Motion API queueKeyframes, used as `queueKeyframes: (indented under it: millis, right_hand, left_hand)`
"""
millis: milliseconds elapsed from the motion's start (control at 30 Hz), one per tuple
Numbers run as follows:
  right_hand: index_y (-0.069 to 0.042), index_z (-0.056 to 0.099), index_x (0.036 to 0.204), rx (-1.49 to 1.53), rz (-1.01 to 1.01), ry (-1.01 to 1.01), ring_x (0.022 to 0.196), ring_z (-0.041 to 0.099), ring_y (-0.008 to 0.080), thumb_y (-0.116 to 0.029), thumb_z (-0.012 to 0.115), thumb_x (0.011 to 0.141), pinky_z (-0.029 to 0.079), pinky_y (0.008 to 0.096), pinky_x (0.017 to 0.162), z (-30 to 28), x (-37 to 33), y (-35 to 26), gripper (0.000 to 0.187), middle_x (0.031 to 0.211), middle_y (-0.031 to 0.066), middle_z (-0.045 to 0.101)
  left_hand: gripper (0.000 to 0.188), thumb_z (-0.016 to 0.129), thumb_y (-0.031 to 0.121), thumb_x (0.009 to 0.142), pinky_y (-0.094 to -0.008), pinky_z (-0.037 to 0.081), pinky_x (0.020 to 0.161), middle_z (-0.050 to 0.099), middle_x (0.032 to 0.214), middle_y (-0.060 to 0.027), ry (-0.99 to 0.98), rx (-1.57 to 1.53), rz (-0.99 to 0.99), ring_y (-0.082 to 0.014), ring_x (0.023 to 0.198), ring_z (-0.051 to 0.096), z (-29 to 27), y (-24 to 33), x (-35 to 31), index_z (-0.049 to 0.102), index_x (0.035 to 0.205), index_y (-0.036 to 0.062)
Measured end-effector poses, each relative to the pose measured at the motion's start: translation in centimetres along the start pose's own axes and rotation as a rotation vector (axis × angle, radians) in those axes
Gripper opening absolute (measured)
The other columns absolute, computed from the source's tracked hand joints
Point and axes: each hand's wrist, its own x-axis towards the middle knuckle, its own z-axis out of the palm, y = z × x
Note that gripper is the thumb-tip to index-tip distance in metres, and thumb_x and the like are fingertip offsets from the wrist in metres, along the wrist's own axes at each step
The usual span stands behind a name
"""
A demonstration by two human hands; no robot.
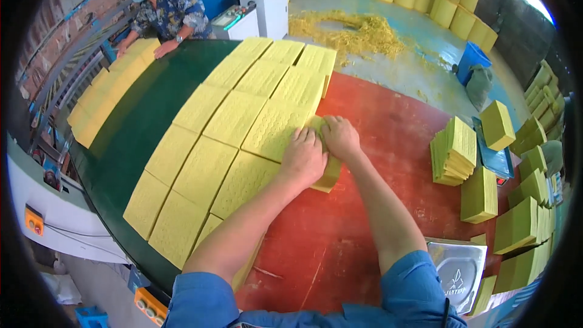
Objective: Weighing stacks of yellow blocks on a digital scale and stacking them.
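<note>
- Left hand (pixel 302 157): fingers bent over the top of a yellow stack (pixel 328 177); right hand (pixel 341 135) bent over its far part. Undersides of the fingers are hidden; whether either hand grips firmly cannot be told.
- Location: the stack lies directly under the hands, at the right-hand edge of the embossed yellow rows (pixel 235 116), by the red worktop (pixel 340 237).
- Risk, shearing: uneven pressure from the two hands could slide the upper layers over the lower ones and leave the stack skewed.
- Risk, disturbed rows: the rows sit close together just left of the hands; a sideways push could shift neighbouring blocks.
- Risk, forearm contact: the left forearm crosses over the nearest blocks and, if lowered, could drag their tops.
- Risk, toppling: right of the hands, a ragged-sided yellow pile (pixel 452 152) appears uneven; a knock from the right arm could spill it.
</note>
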Motion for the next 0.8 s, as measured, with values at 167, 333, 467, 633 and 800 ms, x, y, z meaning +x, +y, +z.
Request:
queueKeyframes:
  millis: [167, 333, 467, 633, 800]
  right_hand:
    - [-0.007, 0.064, 0.117, 0.026, 0.041, -0.112, 0.109, 0.061, 0.0396, -0.031, 0.049, 0.098, 0.05, 0.0515, 0.094, -1.7, -2.5, -1.9, 0.034, 0.115, 0.0195, 0.066]
    - [-0.006, 0.064, 0.106, 0.028, 0.031, -0.025, 0.108, 0.062, 0.0364, -0.032, 0.049, 0.098, 0.051, 0.0539, 0.089, -3.5, -10.7, -2.0, 0.031, 0.111, 0.0172, 0.066]
    - [-0.006, 0.064, 0.108, -0.011, 0.061, -0.106, 0.108, 0.062, 0.0341, -0.033, 0.05, 0.097, 0.051, 0.0528, 0.087, -6.1, -18.2, -4.6, 0.031, 0.111, 0.0148, 0.066]
    - [-0.007, 0.062, 0.111, -0.025, 0.028, -0.133, 0.102, 0.063, 0.0315, -0.03, 0.056, 0.094, 0.051, 0.0498, 0.082, -10.8, -30.1, -9.0, 0.029, 0.108, 0.0125, 0.067]
    - [-0.004, 0.06, 0.128, 0.172, 0.026, -0.078, 0.111, 0.061, 0.0321, -0.025, 0.062, 0.091, 0.051, 0.0467, 0.089, -13.3, -38.0, -10.3, 0.042, 0.117, 0.0139, 0.065]
  left_hand:
    - [0.043, 0.063, 0.024, 0.088, -0.0487, 0.034, 0.114, 0.062, 0.122, -0.0276, -0.04, 0.005, -0.008, -0.0381, 0.121, 0.055, -2.3, 1.7, -1.4, 0.064, 0.111, -0.0128]
    - [0.046, 0.062, 0.022, 0.088, -0.047, 0.036, 0.114, 0.058, 0.127, -0.0314, -0.061, -0.11, -0.005, -0.0419, 0.129, 0.049, -3.7, 6.8, -7.4, 0.06, 0.116, -0.0148]
    - [0.044, 0.062, 0.021, 0.089, -0.0471, 0.038, 0.112, 0.058, 0.128, -0.031, -0.043, -0.175, -0.013, -0.0432, 0.126, 0.051, -7.0, 11.1, -13.7, 0.06, 0.115, -0.0142]
    - [0.038, 0.063, 0.017, 0.086, -0.0512, 0.041, 0.105, 0.058, 0.118, -0.0271, -0.194, -0.253, -0.097, -0.0453, 0.117, 0.052, -14.3, 18.0, -21.8, 0.06, 0.112, -0.0105]
    - [0.045, 0.064, 0.018, 0.085, -0.0543, 0.041, 0.103, 0.051, 0.125, -0.0297, -0.051, -0.25, -0.141, -0.0479, 0.12, 0.048, -16.0, 23.9, -28.7, 0.059, 0.119, -0.0095]
